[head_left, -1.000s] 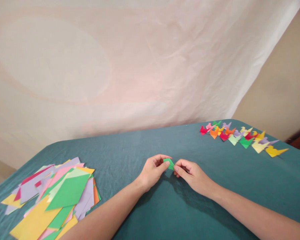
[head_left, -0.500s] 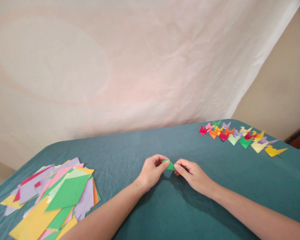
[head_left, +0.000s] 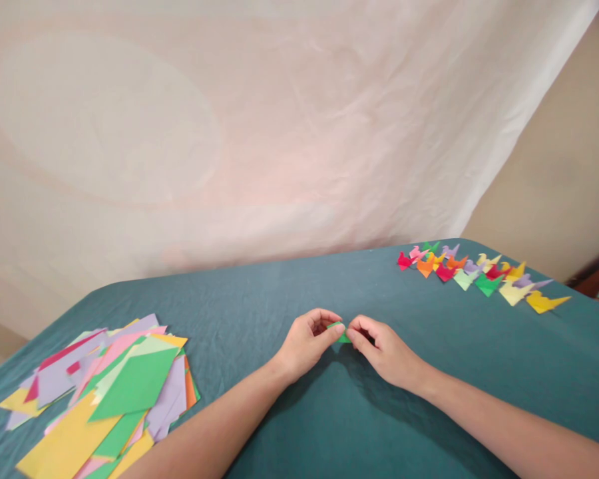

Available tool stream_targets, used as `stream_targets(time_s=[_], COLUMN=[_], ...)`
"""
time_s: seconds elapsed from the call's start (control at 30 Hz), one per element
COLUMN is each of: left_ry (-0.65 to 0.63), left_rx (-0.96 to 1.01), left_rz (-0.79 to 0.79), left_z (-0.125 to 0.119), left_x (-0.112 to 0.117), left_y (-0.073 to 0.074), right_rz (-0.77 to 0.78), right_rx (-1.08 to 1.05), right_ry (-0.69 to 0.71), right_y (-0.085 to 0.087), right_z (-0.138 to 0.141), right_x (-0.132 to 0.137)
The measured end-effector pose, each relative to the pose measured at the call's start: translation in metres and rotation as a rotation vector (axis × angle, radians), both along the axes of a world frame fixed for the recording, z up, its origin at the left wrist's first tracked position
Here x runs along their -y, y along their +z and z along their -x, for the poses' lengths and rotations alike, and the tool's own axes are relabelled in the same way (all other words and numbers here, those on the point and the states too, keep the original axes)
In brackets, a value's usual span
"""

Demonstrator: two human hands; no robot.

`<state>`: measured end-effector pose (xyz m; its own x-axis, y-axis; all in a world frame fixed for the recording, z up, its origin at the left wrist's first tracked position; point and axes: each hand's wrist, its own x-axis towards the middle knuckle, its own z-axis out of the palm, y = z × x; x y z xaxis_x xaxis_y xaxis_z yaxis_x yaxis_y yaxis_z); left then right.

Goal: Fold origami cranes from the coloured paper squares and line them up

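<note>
A small folded piece of green paper (head_left: 343,337) is held just above the table, mostly hidden by fingers. My left hand (head_left: 311,339) pinches it from the left, thumb on the near face and fingers behind. From the right, my right hand (head_left: 379,347) grips its other end between thumb and forefinger. The thumbs are close together, with only a little green showing between and below them. Which fold the paper has reached cannot be made out.
A loose heap of coloured paper sheets (head_left: 134,386) lies at the left, partly behind my left forearm. Several folded paper birds (head_left: 489,285) stand in rows at the far right of the green-covered table (head_left: 229,299). A pale cloth (head_left: 279,133) hangs behind.
My left thumb has slid slightly right along the green paper, closer to my right fingers, so less of the paper shows. The heap and the birds stay as they were.
</note>
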<state>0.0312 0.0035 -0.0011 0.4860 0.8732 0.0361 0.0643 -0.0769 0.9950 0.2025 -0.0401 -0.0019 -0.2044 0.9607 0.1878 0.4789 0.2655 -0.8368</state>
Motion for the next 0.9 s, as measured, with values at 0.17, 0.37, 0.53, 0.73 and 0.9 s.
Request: stream_targets(time_s=[0.17,0.37,0.53,0.73,0.9], left_ry=[0.078,0.133,0.122,0.025,0.043], left_rx=[-0.001,0.054,0.075,0.078,0.034], left_rz=[-0.008,0.015,0.022,-0.021,-0.056], left_z=[-0.0004,-0.0001,0.0008,0.0044,0.0046], left_x=[-0.0012,-0.0017,-0.0011,-0.004,-0.0054], left_y=[-0.004,-0.0036,-0.0023,-0.001,-0.0029], right_rz=[0.053,0.103,0.08,0.008,0.019], right_rx=[-0.091,-0.164,-0.067,0.007,0.012], right_ry=[-0.007,0.014,-0.007,-0.038,-0.043], right_y=[-0.0009,-0.002,-0.0005,0.0035,0.0034], right_z=[0.0,-0.003,-0.0035,-0.0049,-0.0042], right_x=[-0.0014,-0.0017,0.0,0.0006,0.0009])
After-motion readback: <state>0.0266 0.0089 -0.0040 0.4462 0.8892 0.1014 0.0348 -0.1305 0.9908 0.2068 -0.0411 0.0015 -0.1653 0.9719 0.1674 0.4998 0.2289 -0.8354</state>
